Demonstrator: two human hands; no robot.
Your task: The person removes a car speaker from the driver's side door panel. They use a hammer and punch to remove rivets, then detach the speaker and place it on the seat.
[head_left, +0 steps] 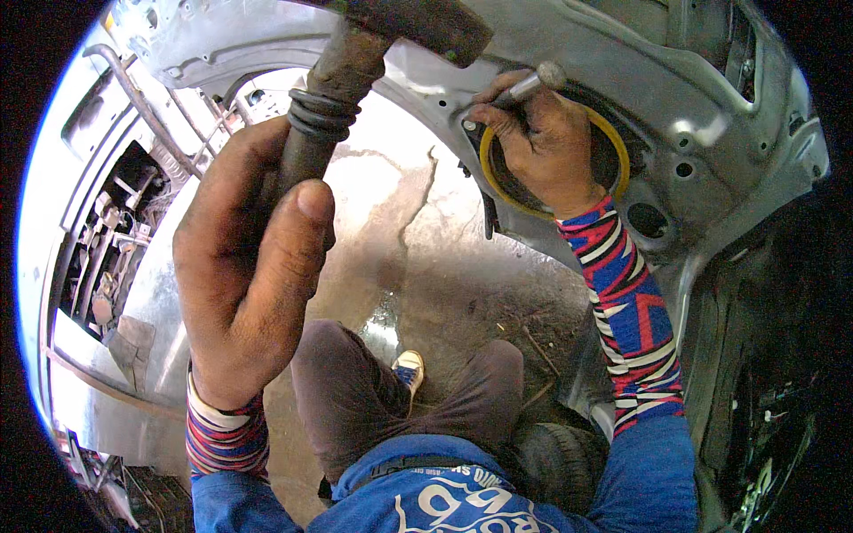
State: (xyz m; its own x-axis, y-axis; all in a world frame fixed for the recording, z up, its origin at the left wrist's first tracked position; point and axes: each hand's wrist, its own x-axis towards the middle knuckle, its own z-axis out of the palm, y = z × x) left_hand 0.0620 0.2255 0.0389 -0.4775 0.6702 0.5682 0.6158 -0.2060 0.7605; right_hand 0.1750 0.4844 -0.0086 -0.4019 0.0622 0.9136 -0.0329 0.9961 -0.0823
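My left hand (pixel 235 293) is raised and wrapped around the dark handle of a hammer (pixel 422 31). Black rings circle the handle above my fingers, and the heavy head sits at the top of the view. On the right, my right hand (pixel 551 147) grips a short metal punch or chisel (pixel 520 91) with a worn, rounded end. That hand lies over a round opening edged by a yellow ring (pixel 625 160) in a bare grey car door panel (pixel 684 115). The tool's far tip is hidden by my fingers. A visible gap separates the hammer head from the punch.
Below lies a wet, cracked concrete floor (pixel 418 266), with thin sticks (pixel 539 348) near my knee. A vehicle body with an opening full of parts (pixel 115 235) stands at the left. A dark tyre (pixel 560 462) is beside my right leg.
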